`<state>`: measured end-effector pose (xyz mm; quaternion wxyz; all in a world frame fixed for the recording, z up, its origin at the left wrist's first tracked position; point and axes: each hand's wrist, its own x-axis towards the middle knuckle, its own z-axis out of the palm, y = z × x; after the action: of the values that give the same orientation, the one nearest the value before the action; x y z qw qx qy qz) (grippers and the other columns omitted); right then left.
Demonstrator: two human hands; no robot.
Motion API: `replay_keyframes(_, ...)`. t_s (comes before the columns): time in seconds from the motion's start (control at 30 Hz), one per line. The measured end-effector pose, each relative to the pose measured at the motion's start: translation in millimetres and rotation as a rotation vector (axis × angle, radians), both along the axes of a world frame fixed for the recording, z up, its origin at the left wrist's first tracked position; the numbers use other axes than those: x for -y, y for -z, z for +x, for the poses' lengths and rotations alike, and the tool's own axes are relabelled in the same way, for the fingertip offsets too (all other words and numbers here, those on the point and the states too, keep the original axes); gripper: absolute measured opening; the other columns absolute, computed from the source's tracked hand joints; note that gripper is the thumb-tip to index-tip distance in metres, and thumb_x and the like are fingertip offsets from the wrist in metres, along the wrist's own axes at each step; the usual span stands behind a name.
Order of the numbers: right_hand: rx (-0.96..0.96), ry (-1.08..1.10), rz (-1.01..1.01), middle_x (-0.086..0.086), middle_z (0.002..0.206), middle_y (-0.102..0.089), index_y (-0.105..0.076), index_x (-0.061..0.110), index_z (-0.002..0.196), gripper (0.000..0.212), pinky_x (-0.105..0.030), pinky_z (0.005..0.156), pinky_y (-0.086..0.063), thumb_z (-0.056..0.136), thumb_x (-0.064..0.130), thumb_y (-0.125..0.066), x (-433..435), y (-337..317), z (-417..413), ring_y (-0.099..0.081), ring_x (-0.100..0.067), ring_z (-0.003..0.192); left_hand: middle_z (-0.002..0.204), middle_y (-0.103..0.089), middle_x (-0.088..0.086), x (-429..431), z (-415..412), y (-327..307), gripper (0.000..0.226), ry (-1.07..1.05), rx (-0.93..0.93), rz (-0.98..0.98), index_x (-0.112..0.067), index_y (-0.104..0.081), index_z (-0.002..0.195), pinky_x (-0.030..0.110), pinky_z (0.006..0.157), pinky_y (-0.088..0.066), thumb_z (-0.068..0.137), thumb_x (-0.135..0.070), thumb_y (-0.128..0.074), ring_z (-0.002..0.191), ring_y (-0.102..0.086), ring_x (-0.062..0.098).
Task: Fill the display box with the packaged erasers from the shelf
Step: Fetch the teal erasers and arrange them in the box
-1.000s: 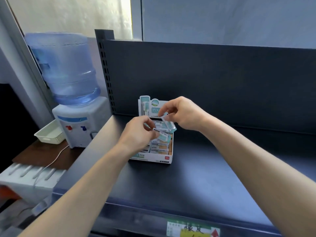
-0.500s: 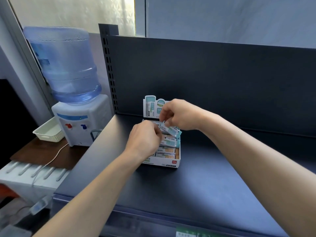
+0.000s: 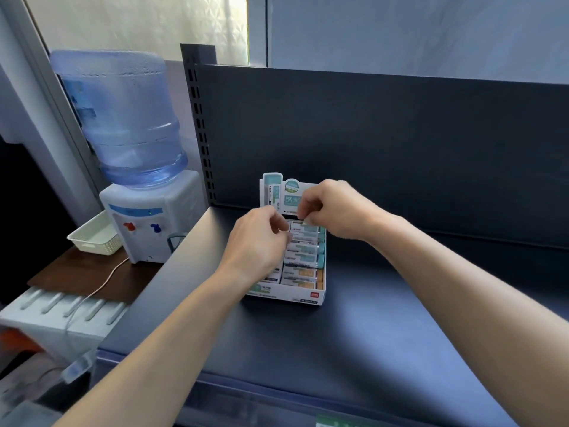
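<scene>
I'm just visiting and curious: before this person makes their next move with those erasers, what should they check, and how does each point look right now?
1. Box flat on the shelf, away from the front edge: ok.
2. Right-hand column of erasers lying in tidy rows: ok.
3. Left-hand column filled: cannot tell, the left hand covers it.
4. Back-row eraser seated flat: cannot tell, the right hand is over its rear end.
5. Loose erasers left on the shelf: none in view, ok.
6. Either hand holding an eraser: cannot tell, the fingers are curled and hide it.
</scene>
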<state>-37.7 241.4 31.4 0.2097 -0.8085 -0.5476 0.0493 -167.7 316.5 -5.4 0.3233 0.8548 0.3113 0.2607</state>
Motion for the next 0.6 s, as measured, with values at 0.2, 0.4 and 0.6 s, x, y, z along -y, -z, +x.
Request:
replay_keyframes(0.2, 0.01, 0.185, 0.114, 0.009, 0.074, -0.06, -0.071, 0.015, 0.09, 0.012, -0.013, 0.057, -0.04, 0.086, 0.011, -0.061, 69, -10, 32, -0.054, -0.009, 0.07, 0.075, -0.059, -0.009, 43, 47, -24, 0.005, 0.204, 0.1, 0.048, -0.018, -0.064, 0.084, 0.024, 0.07, -0.041, 0.085, -0.015, -0.06, 0.076, -0.054, 0.011)
replay_keyframes(0.4, -0.007, 0.492, 0.091, 0.011, 0.073, -0.059, -0.07, 0.018, 0.087, 0.01, -0.018, 0.058, -0.04, 0.086, 0.013, -0.062, 187, -7, 77, -0.055, -0.01, 0.072, 0.081, -0.061, -0.008, 134, 117, -28, 0.005, 0.536, 0.058, 0.029, -0.02, -0.063, 0.084, 0.022, 0.068, -0.042, 0.084, -0.017, -0.06, 0.078, -0.057, 0.011)
replay_keyframes(0.6, -0.03, 0.792, 0.085, 0.004, 0.071, -0.062, -0.069, 0.018, 0.08, 0.015, -0.018, 0.052, -0.039, 0.084, 0.007, -0.06, 297, 2, 117, -0.055, -0.008, 0.062, 0.083, -0.057, -0.005, 226, 178, -25, 0.008, 0.752, -0.039, 0.037, -0.015, -0.065, 0.091, 0.023, 0.066, -0.04, 0.086, -0.017, -0.058, 0.078, -0.054, 0.013)
